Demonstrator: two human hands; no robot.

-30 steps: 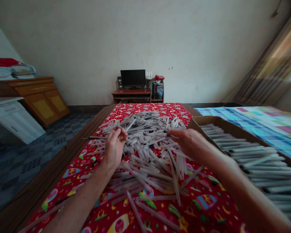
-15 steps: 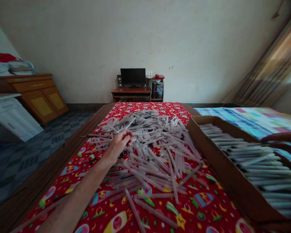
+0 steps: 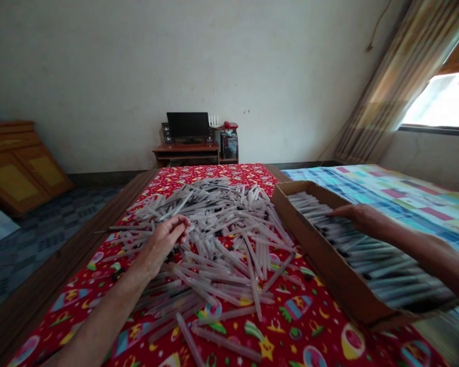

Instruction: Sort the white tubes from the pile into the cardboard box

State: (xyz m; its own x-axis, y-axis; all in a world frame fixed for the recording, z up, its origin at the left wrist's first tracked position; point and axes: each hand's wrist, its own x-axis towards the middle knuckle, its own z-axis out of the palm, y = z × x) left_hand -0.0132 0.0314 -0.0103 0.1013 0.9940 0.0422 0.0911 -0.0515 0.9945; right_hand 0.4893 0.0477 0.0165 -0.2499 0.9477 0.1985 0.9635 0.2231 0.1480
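A large heap of translucent plastic tubes (image 3: 214, 219), some with dark ends, lies on a red patterned cloth (image 3: 290, 351). Over the left side of this heap is my left hand (image 3: 168, 238), its fingers curled in. Whatever it may hold cannot be made out. To the right, a long cardboard box (image 3: 313, 262) is filled with rows of whitish tubes (image 3: 386, 265), many showing black tips. My right hand (image 3: 361, 218) reaches in from the right above these rows. Its fingers stretch out flat towards the left, with the tips at the tubes near the far half.
Beyond the cloth stands a small desk (image 3: 187, 148) with a monitor (image 3: 187, 125) and speakers. A checked cloth (image 3: 390, 186) covers the surface right of the box. At the left is a wooden cabinet (image 3: 26, 163); a curtain (image 3: 382, 97) hangs beside the window.
The view has turned to the right. My right hand has come further into view, moving forward and left over the tubes in the box. My left hand stays curled over the heap.
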